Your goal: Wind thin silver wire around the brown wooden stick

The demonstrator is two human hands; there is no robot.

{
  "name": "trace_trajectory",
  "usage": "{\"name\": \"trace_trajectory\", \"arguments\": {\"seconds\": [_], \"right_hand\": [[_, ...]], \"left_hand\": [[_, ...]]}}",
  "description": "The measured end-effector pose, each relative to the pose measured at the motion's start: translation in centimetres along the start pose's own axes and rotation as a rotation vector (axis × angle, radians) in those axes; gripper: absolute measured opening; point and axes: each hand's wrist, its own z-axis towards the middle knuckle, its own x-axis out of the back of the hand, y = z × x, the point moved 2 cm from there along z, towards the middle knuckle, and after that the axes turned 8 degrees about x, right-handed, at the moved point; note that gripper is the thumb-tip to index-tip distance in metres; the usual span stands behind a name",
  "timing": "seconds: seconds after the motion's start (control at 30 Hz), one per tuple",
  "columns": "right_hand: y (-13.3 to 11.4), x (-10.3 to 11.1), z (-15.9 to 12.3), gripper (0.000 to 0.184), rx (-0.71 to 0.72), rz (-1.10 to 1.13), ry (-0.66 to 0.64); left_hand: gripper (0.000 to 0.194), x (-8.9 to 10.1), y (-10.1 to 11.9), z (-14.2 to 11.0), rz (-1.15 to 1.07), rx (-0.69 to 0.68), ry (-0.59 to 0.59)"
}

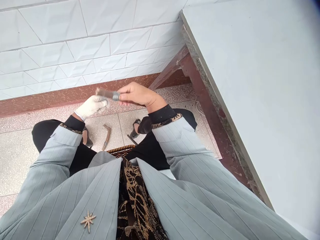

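Nearest is the person's pale grey jacket (95,186), with a star-shaped brooch (88,221) on it and a black-and-gold scarf (135,196) at its opening. To the right stands a white tabletop (262,86) on a red-brown frame (207,86). Between the black trouser legs shows the edge of something woven (121,151); most of it is hidden by the jacket.

Past the knees, the bare right hand (136,94) grips a wire-bound stick (106,94), held level in the air and pointing left. The left hand (92,106), in a white glove, sits just beside and below the stick's far end, fingers curled in. Something pale blurs at its fingertips, and I cannot tell whether it holds anything or touches the stick.

A band of wire (116,96) is already wound around the stick, so that much looks done; whether the binding is finished cannot be judged from here.

Lower down, a crooked stick (106,137) lies loose on the floor (120,116) between the shoes (135,129), held by neither hand. A dark bar (132,140) lies near the right shoe. Farthest off is the white tiled wall (82,50), with a brown skirting (50,100) along its foot.
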Motion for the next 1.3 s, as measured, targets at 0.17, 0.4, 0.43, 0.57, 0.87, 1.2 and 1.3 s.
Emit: {"name": "trace_trajectory", "arguments": {"seconds": [0.17,0.4,0.43,0.57,0.87,1.2,1.3], "right_hand": [[1.6,0.9,0.8,0.048,-0.168,-0.154,0.581],[2.3,1.1,0.3,0.030,-0.420,-0.663,-0.094],[2.0,0.9,0.1,0.027,-0.415,-0.586,-0.239],[0.5,0.2,-0.8,0.025,-0.251,-0.220,-0.556],[0.7,0.4,-0.1,0.057,0.039,0.039,0.351],[2.6,1.4,0.8,0.021,-0.427,-0.805,0.091],[2.2,0.8,-0.1,0.024,-0.482,-0.607,-0.375]], "left_hand": [[0.018,-2.3,0.4,-0.4,0.072,0.049,-0.241],[0.023,-0.6,1.4,-0.9,-0.032,-0.045,-0.193],[0.023,-0.1,1.3,-0.8,-0.056,-0.065,-0.150],[0.021,1.2,0.3,-0.1,-0.122,-0.081,-0.052],[0.013,-0.5,-1.1,1.0,-0.066,-0.011,-0.073],[0.026,-1.5,0.0,0.1,0.040,-0.027,-0.251],[0.028,-0.6,-0.4,0.2,-0.056,-0.004,-0.212]]}}
